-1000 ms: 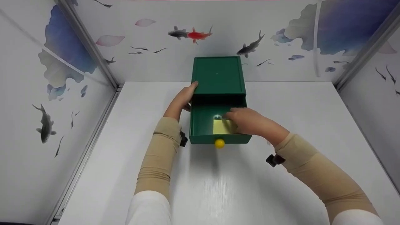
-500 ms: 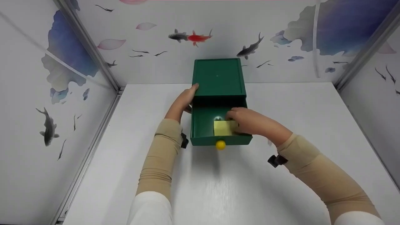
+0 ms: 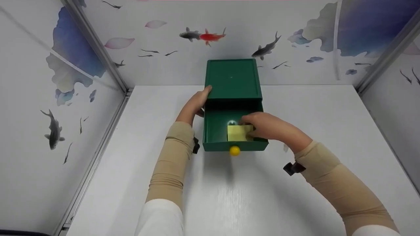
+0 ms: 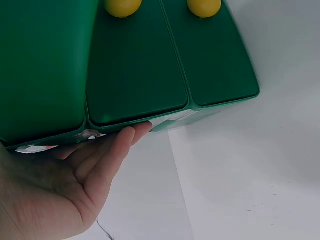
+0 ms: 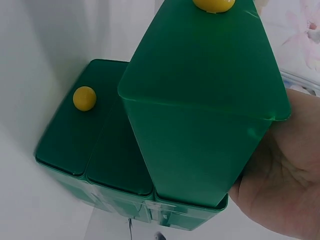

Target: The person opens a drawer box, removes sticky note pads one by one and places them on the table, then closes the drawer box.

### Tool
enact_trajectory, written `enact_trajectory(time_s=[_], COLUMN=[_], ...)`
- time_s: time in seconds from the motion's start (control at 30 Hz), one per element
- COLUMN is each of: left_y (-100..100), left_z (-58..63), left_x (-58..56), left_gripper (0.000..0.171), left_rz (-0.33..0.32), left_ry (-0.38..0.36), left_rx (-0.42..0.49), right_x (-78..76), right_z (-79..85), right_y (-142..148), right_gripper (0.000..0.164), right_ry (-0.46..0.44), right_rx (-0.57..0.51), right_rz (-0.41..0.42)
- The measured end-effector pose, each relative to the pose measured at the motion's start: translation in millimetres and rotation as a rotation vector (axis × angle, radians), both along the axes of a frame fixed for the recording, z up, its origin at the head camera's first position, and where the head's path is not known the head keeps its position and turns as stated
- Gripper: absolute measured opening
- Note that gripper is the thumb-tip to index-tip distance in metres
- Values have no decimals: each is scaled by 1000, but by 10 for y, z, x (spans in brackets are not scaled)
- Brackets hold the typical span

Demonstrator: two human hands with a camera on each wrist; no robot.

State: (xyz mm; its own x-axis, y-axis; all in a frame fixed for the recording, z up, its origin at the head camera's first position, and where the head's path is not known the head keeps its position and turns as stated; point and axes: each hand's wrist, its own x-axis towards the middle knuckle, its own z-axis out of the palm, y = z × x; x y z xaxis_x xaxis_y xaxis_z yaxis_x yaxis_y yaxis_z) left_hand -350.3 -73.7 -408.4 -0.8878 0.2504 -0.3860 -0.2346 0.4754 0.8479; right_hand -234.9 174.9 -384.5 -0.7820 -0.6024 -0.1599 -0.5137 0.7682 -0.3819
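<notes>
A green drawer cabinet (image 3: 233,78) stands against the back wall, its top drawer (image 3: 213,131) pulled out toward me. My left hand (image 3: 198,101) steadies the cabinet's left side, thumb at the top edge; in the left wrist view its fingers (image 4: 107,165) lie fairly straight along that side. Inside the drawer, near its front, is a square yellow sticky note pad (image 3: 235,133). My right hand (image 3: 267,126) reaches over the drawer's right wall with curled fingers and pinches the pad's right end. Its fingertips are partly hidden; the right wrist view shows only the palm (image 5: 295,175) beside the drawer.
Behind the pad a small shiny round spot (image 3: 232,122) shows on the drawer floor; I cannot tell what it is. Yellow ball knobs (image 3: 234,150) stick out from the drawer fronts. A white table (image 3: 226,203) lies below, with fish-patterned walls (image 3: 157,65) around it.
My right thumb has come into sight against the pad's right end, with the hand shifted slightly. The left hand stays on the cabinet. The whole head view has shifted a little.
</notes>
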Motion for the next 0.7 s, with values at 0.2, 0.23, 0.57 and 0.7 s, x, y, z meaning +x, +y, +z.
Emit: enact_trajectory(time_s=[0.2, 0.23, 0.57, 0.7], left_y=[16, 23, 30, 14], left_z=[-14, -19, -5, -22], left_x=[8, 14, 19, 13], left_gripper=[82, 83, 84, 83], left_rz=[11, 11, 26, 33], left_ry=[10, 10, 14, 1], left_rx=[13, 17, 18, 16], right_x=[-3, 3, 20, 31], right_z=[-1, -3, 4, -31], right_y=[30, 36, 74, 99], right_gripper=[30, 31, 35, 35], right_ry=[42, 44, -23, -42], right_rx=[10, 17, -28, -91], right_rz=[40, 43, 28, 19])
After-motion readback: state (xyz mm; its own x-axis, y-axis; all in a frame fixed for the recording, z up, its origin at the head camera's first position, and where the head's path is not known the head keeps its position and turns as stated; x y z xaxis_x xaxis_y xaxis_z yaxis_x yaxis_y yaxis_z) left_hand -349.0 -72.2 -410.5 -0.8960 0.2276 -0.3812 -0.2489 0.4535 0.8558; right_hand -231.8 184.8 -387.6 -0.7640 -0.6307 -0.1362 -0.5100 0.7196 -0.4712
